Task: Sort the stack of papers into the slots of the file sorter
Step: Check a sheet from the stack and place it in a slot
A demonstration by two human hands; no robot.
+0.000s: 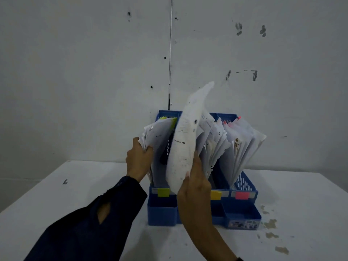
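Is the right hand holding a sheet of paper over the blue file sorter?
Yes, the right hand grips a curled white sheet by its lower edge above the blue file sorter.

Wide bare table (56, 204) left of the blue file sorter (243, 187), open to approach; more bare surface on the right, spotted with stains (271, 223); wall (94, 72) close behind the sorter, closing off the rear; leftmost slot spread apart by the left hand (138, 162), gap partly filled by the curved sheet (185, 140) gripped in the right hand (195, 187); middle and right slots crammed with fanned papers (243, 144); low front trays (162, 213) open on top.
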